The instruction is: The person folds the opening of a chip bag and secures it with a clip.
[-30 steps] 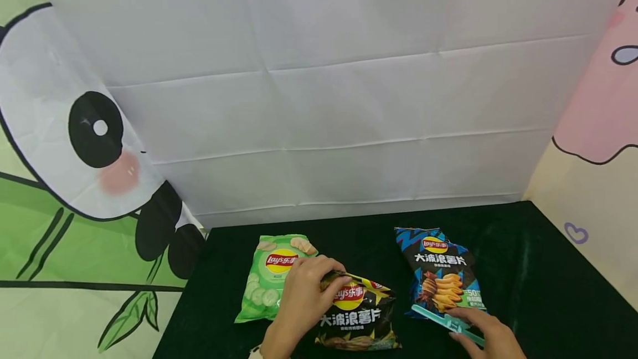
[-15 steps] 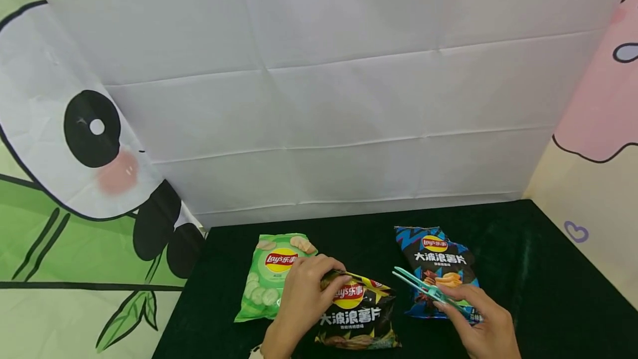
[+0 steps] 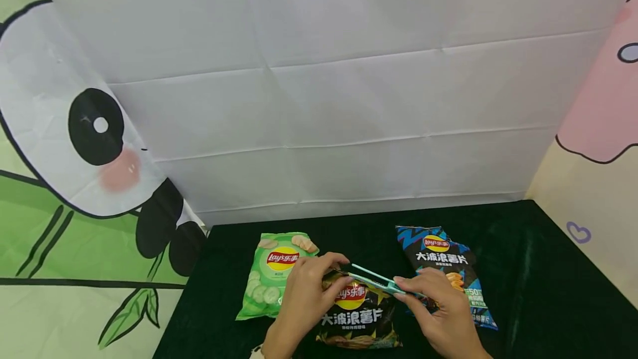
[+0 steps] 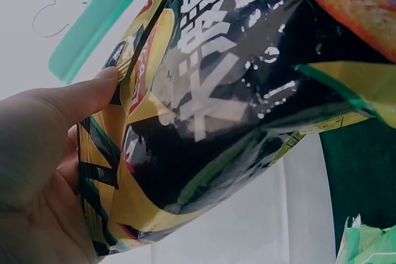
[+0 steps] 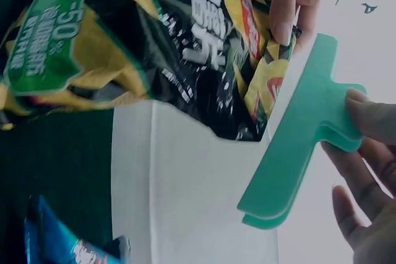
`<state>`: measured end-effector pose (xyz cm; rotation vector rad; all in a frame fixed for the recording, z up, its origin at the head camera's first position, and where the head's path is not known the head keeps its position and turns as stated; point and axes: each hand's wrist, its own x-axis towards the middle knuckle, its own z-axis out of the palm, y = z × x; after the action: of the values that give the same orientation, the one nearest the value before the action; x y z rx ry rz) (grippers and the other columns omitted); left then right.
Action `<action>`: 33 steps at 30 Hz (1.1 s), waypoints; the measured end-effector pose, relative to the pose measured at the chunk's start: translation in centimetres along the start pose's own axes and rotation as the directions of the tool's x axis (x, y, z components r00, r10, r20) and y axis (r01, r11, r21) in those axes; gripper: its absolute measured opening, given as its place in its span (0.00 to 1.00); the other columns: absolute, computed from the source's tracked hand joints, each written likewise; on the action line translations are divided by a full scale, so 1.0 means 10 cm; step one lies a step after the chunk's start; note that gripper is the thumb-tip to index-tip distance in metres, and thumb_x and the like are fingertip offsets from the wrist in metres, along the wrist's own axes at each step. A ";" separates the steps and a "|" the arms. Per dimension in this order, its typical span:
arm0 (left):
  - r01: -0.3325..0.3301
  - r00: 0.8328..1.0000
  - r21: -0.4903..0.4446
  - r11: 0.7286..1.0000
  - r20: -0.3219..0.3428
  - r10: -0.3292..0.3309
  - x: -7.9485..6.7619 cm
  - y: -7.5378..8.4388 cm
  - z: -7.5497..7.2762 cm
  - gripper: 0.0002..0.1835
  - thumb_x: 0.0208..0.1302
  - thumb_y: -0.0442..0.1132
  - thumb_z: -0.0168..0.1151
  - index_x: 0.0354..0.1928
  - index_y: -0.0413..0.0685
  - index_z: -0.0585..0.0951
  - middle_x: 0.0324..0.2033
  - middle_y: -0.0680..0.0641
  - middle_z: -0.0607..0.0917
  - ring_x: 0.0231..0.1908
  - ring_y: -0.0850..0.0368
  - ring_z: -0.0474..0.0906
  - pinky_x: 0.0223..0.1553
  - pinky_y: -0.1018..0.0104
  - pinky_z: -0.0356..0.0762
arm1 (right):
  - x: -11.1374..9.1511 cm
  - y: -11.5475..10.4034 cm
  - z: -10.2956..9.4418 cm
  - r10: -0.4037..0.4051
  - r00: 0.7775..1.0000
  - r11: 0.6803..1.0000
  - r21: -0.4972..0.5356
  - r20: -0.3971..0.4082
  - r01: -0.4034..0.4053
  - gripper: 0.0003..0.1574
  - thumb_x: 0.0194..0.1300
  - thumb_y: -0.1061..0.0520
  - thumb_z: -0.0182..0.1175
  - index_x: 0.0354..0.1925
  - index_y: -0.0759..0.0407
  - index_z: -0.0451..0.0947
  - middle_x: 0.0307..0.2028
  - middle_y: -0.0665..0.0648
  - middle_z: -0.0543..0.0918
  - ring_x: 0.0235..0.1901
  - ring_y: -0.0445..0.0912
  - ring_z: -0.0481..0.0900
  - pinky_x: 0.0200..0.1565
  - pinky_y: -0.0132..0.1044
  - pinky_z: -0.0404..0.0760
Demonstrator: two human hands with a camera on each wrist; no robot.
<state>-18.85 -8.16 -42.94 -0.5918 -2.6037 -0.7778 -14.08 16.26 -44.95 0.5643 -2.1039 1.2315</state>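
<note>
My left hand (image 3: 310, 288) pinches the folded top edge of a black and yellow chip bag (image 3: 356, 320), thumb in front. In the left wrist view the left thumb presses on the fold of the chip bag (image 4: 204, 103). My right hand (image 3: 441, 309) pinches a teal bag clip (image 3: 371, 277) by its tabs. In the right wrist view the bag clip (image 5: 297, 134) lies alongside the bag's top edge, its long bars slightly apart. A narrow gap separates clip and bag there.
A green chip bag (image 3: 269, 287) lies left, partly behind my left hand. A blue chip bag (image 3: 443, 259) lies right, partly covered by my right hand. All rest on a dark green cloth-covered table (image 3: 518, 270), backed by a white cloth wall (image 3: 339, 98).
My right hand has come up and left from the blue chip bag, bringing the bag clip to the black bag's top edge. The left hand keeps its hold in place.
</note>
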 end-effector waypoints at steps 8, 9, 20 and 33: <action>-0.018 1.000 -0.021 1.000 0.009 0.018 -0.01 0.01 0.01 0.17 0.57 0.47 0.76 0.48 0.62 0.83 0.29 0.65 0.87 0.31 0.71 0.74 0.46 0.63 0.74 | 0.09 -0.04 0.07 0.003 0.999 0.999 -0.054 0.053 0.000 0.30 0.43 0.72 0.77 0.44 0.47 0.88 0.41 0.45 0.91 0.45 0.36 0.81 0.60 0.16 0.66; -0.020 1.000 -0.022 1.000 0.008 0.021 0.00 0.01 0.00 0.17 0.57 0.47 0.76 0.48 0.62 0.83 0.29 0.65 0.86 0.31 0.71 0.74 0.46 0.63 0.74 | 0.10 -0.04 0.08 0.014 0.998 0.998 -0.058 0.066 -0.010 0.30 0.44 0.71 0.77 0.44 0.46 0.88 0.41 0.44 0.91 0.45 0.36 0.82 0.61 0.16 0.66; -0.034 0.999 -0.023 0.999 0.016 0.034 -0.04 0.00 -0.03 0.20 0.56 0.48 0.77 0.50 0.62 0.82 0.30 0.64 0.88 0.32 0.70 0.76 0.48 0.62 0.74 | 0.10 -0.07 0.15 0.078 0.989 0.993 -0.094 0.129 -0.066 0.28 0.48 0.67 0.76 0.45 0.42 0.87 0.42 0.38 0.89 0.48 0.36 0.82 0.59 0.20 0.72; -0.028 0.999 -0.052 0.998 0.041 0.030 -0.07 0.01 -0.04 0.19 0.58 0.50 0.74 0.51 0.64 0.82 0.35 0.65 0.88 0.33 0.71 0.77 0.51 0.61 0.75 | 0.12 -0.14 0.18 0.079 0.986 0.993 -0.098 0.148 -0.065 0.26 0.51 0.64 0.76 0.46 0.43 0.87 0.44 0.38 0.89 0.50 0.37 0.81 0.55 0.34 0.80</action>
<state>-18.13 -8.57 -42.87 -0.6659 -2.6135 -0.8347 -14.56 13.98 -43.93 0.5600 -2.3139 1.1548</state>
